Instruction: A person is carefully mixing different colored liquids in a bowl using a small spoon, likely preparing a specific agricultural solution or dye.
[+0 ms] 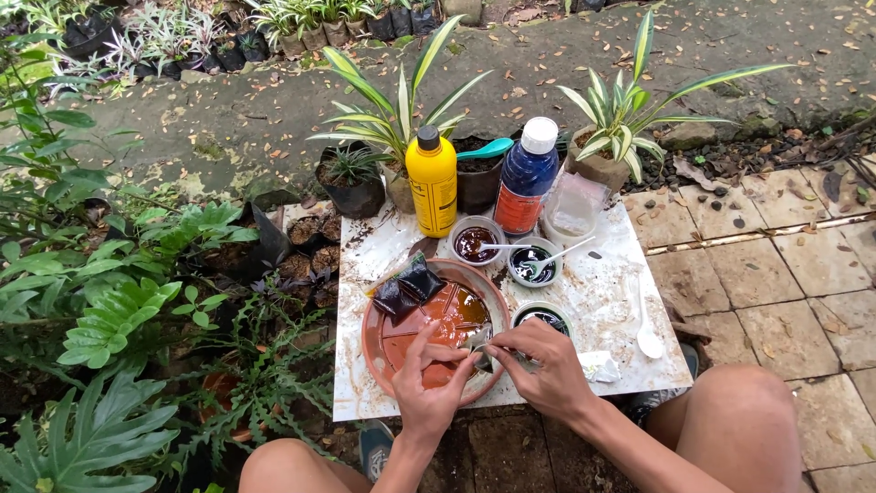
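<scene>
My left hand [429,383] and my right hand [540,365] meet over the near rim of a terracotta saucer [383,351] on a white tile board [620,356]. Together they pinch a small silvery packet [480,343]. The saucer holds brown liquid [461,309], and a black plastic packet [407,287] lies on its far rim. A small cup of dark liquid [543,318] stands just beyond my right hand.
At the back of the board stand a yellow bottle [432,181], a blue bottle [526,176], two cups with white spoons [475,243] [534,262] and a clear bag [574,206]. A white spoon [646,338] lies at right. Potted plants surround the left and back; my knees frame the bottom.
</scene>
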